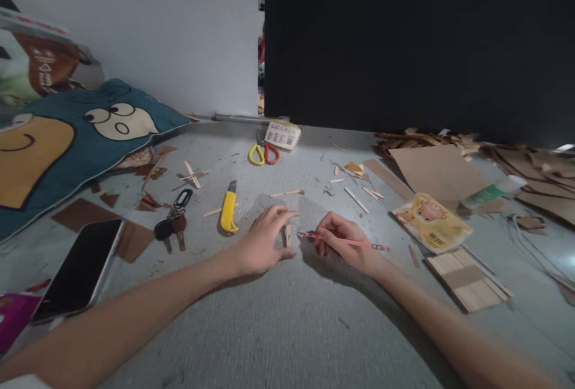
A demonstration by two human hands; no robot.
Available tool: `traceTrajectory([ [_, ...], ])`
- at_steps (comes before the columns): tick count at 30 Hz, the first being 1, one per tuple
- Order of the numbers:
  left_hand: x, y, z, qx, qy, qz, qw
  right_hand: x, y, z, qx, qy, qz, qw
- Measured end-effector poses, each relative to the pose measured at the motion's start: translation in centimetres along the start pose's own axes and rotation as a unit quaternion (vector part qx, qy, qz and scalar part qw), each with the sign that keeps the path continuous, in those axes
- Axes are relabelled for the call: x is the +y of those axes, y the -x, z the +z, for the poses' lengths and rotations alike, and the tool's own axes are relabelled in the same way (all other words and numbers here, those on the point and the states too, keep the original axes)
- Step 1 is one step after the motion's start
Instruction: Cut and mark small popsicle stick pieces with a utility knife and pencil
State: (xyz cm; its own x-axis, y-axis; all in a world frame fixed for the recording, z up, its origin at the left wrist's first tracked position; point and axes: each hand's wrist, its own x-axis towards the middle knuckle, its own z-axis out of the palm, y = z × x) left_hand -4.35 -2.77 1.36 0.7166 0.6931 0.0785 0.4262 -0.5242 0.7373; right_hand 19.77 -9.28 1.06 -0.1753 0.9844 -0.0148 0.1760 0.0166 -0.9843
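Near the middle of the table, my left hand (263,239) steadies a short piece of wooden craft stick (288,234) between its thumb and fingers. A dark mark shows on the piece. Facing it from the right, my right hand (339,236) grips a pink pencil (359,242) in a writing hold. The pencil's tip points left and is just short of the wooden piece. A yellow utility knife (228,212) lies to the left of my left hand, partly over a craft stick (212,212). Another stick (286,193) lies beyond my hands.
Scissors (264,154) lie by a small packet (283,135) at the back. Keys (173,224), a phone (81,269) and a blue cushion (90,149) occupy the left. A stick bundle (467,278), a yellow packet (432,221), a glue tube (494,191) and cardboard (433,167) are right.
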Motion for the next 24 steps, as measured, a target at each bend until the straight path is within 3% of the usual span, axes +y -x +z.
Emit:
traceTrajectory([
  [6,0.1,0.3,0.3,-0.01,0.003,0.038,0.999,-0.3,0.1,0.1,0.003,0.003,-0.014,1.0],
  [24,-0.1,0.3,0.5,0.017,0.006,0.05,0.999,1.3,0.1,-0.6,-0.005,0.026,-0.016,1.0],
])
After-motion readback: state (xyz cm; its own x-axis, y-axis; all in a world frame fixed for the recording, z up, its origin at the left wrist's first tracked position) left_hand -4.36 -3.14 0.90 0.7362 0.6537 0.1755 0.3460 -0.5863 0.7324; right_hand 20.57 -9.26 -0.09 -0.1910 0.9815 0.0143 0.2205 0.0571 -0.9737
